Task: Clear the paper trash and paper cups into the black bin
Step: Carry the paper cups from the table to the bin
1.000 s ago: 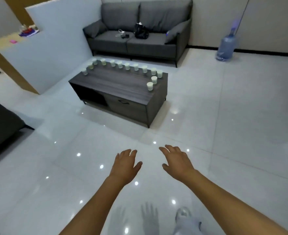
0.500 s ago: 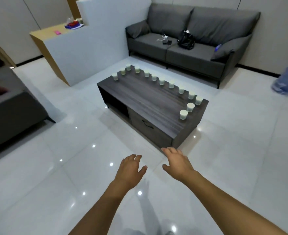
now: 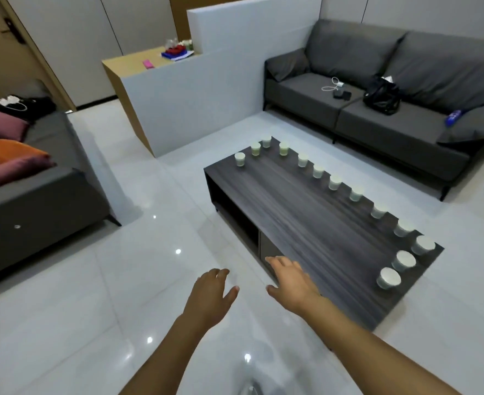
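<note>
Cups (image 3: 334, 182): thirteen small white paper ones stand upright along the far and right edges of the dark wooden worktop (image 3: 306, 223). Two hands, left (image 3: 211, 295) and right (image 3: 290, 282), hover apart, fingers relaxed, holding nothing.

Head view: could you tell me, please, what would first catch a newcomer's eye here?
The line of paper cups along the far and right edges of the dark wooden coffee table stands out first. In the foreground the left hand and right hand hover open and empty. A grey sofa with a black bag stands behind.
</note>
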Action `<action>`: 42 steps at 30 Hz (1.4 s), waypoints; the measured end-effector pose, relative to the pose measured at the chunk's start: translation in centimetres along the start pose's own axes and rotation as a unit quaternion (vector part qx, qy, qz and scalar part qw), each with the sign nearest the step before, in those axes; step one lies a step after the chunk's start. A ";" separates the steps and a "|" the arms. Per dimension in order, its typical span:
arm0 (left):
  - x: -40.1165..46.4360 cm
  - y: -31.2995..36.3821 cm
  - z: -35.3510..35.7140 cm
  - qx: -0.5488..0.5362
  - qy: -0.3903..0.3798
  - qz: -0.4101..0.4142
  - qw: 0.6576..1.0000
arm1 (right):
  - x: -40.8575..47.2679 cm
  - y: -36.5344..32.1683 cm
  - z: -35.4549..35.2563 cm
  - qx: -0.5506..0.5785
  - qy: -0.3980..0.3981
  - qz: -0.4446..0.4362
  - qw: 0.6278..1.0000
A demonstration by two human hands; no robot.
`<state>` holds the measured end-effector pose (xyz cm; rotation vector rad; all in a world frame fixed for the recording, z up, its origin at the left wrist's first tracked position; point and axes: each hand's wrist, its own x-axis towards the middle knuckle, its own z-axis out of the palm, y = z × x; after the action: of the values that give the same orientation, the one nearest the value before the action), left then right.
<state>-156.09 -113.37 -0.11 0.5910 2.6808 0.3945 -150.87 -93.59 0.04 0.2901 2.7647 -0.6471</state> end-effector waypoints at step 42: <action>81.9 -25.6 -31.1 0.096 -0.133 0.116 0.980 | 81.4 -12.8 -15.2 0.184 -0.006 0.242 0.953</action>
<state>-246.85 -104.84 -4.75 0.9469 2.4147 0.1046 -234.03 -87.44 -7.78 0.9973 2.3962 -1.0079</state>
